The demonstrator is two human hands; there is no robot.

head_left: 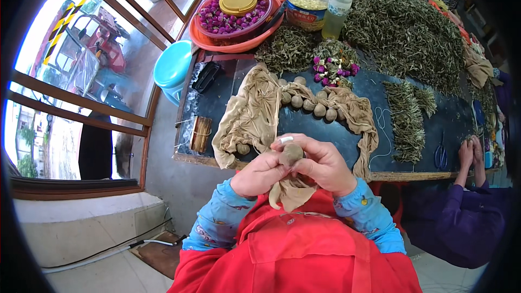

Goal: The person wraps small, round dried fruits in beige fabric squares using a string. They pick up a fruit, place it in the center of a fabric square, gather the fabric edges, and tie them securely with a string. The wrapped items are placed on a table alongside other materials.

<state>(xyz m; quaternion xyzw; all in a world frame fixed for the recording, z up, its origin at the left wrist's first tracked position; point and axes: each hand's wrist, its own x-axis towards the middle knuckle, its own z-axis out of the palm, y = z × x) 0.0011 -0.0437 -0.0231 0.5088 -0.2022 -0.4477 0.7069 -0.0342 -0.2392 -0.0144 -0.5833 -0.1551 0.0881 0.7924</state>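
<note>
Close to my chest, a round ball wrapped in thin beige cloth [291,153] is pinched between both hands. My left hand [256,174] is closed around its lower left side. The fingers of my right hand [327,165] press on it from the right, and one of them has a white wrap at its tip. A loose cloth tail [293,191] hangs below my hands. Just beyond them, a row of brown balls [308,104] curves over the dark table between crumpled beige stretchy cloths [252,109]; one ball [242,148] rests on the left cloth.
Dried leaf piles [407,27] cover the far right, with bundled stems [404,122] nearer. Purple dried flowers fill a pink basin [233,35] beside a jar [308,2] and bottle [337,11]. Scissors [440,154] lie near a co-worker's hands [472,152]. A wood bundle [201,134] lies left.
</note>
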